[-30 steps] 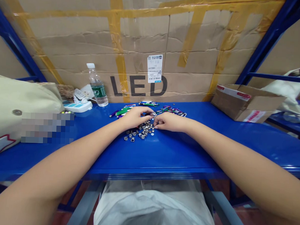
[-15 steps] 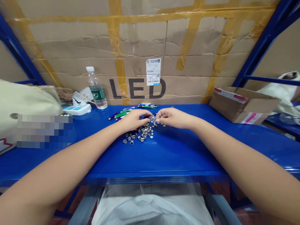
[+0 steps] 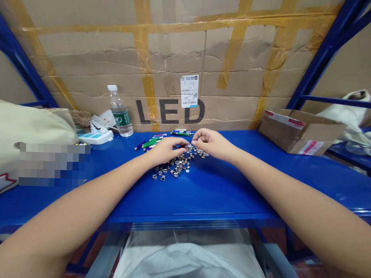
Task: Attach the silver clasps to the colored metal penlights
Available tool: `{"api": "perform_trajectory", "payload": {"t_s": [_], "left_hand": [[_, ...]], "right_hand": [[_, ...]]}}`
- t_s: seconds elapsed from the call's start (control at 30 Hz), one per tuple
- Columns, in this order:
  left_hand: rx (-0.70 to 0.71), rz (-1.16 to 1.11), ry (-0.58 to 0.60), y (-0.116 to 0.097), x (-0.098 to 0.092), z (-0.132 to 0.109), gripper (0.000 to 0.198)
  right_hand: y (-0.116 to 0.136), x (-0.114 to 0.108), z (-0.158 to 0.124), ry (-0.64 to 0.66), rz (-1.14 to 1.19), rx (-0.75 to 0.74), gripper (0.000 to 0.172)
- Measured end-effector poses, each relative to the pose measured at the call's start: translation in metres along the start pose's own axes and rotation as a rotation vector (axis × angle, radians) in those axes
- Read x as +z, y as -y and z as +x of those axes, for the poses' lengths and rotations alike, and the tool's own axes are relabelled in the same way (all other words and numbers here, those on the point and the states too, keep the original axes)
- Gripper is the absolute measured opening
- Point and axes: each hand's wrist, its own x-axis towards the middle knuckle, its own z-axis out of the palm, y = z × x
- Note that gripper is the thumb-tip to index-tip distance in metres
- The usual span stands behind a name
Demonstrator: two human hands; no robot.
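Observation:
My left hand hovers low over a pile of small silvery metal pieces on the blue table. Its thumb and forefinger curve toward each other in a pinch, and whatever sits at their tips is too small to name. Facing it from the right, my right hand is closed, thumb against curled fingers, its tips close to those of the left. What it grips, if anything, cannot be made out. Behind the left hand lie several pens in green, purple and other colours, partly covered by that hand. More pens rest farther back.
A water bottle and a white power strip stand at the back left, beside a cream bag. An opened cardboard box sits at the right. A large taped cardboard sheet closes off the back.
My right hand has risen slightly and moved back, uncovering more metal pieces beneath it. My left hand stays almost in place over the pile.

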Motion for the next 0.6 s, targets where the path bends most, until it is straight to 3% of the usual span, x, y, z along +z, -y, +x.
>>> {"api": "perform_trajectory", "payload": {"t_s": [0.1,0.33,0.6], "left_hand": [[-0.009,0.009,-0.008,0.0034,-0.0003,0.0004,0.021],[-0.035,0.066,-0.034,0.005,-0.0026,0.0008,0.02],[-0.023,0.048,-0.025,0.006,-0.0013,0.0008,0.02]], "right_hand": [[-0.0003,-0.0021,-0.0029,0.025,-0.085,-0.082,0.009],[-0.0003,0.0047,-0.0073,0.413,-0.447,-0.206,0.018],[0.0027,0.0076,-0.0084,0.509,-0.469,-0.148,0.024]]}}
